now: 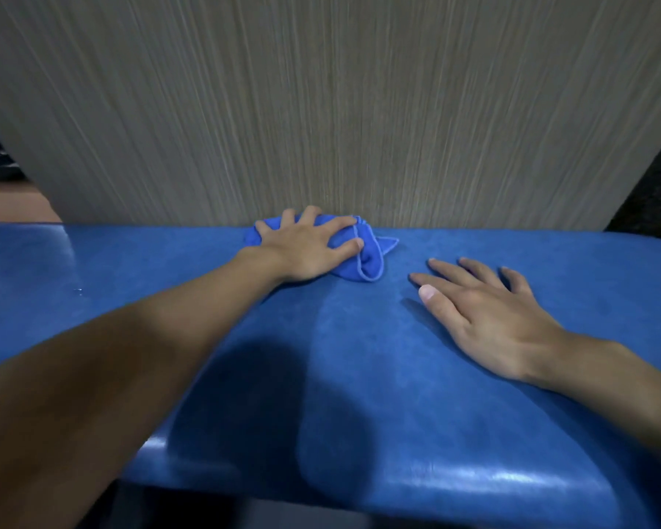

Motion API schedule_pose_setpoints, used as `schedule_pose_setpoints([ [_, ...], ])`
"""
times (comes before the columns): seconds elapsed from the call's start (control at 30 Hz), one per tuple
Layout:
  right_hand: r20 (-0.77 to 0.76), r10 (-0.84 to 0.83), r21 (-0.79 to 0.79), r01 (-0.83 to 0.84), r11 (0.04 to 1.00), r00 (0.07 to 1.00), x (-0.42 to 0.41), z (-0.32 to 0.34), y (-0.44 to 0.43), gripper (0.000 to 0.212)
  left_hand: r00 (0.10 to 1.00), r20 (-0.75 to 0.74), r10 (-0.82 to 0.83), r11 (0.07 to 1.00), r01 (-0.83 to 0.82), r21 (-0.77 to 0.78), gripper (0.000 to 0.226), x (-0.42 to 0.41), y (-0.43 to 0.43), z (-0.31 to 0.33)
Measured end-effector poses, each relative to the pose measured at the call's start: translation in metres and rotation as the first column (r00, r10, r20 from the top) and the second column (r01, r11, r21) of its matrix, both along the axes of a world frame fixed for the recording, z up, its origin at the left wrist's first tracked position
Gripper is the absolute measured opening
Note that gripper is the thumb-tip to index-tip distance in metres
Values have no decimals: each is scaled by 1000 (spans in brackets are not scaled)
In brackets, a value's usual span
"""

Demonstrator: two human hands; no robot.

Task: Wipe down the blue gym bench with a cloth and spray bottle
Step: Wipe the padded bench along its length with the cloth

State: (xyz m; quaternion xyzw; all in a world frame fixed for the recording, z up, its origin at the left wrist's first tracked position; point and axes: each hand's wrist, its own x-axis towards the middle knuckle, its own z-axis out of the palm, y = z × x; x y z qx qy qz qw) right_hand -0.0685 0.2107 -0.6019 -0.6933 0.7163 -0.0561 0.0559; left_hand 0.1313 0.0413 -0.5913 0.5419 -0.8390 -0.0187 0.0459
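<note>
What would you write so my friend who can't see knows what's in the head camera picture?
A person's left hand holds a bunched blue cloth down on the far edge of a blue gym bench, beside a wood-grain wall. The right hand rests flat on the bench nearby, fingers spread, not touching the cloth.

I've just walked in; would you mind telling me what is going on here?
A person is wiping the blue bench. The left hand grips a bunched blue cloth at the bench's far edge, next to the wood-grain wall. The right hand lies flat and open on the padding, holding nothing. No spray bottle is in view.
</note>
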Motion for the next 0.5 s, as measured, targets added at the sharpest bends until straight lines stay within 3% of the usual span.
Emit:
schedule_pose_setpoints([
  [0.23, 25, 1, -9, -1, 1000, 1000, -2, 0, -1, 68, 1000, 32, 0, 1000, 1, -12, 57, 3, 4, -4],
  [0.5, 45, -15, -18, 16, 1000, 999, -1, 2, 1, 61, 997, 15, -81, 995, 82, -50, 59, 38, 99, -8],
])
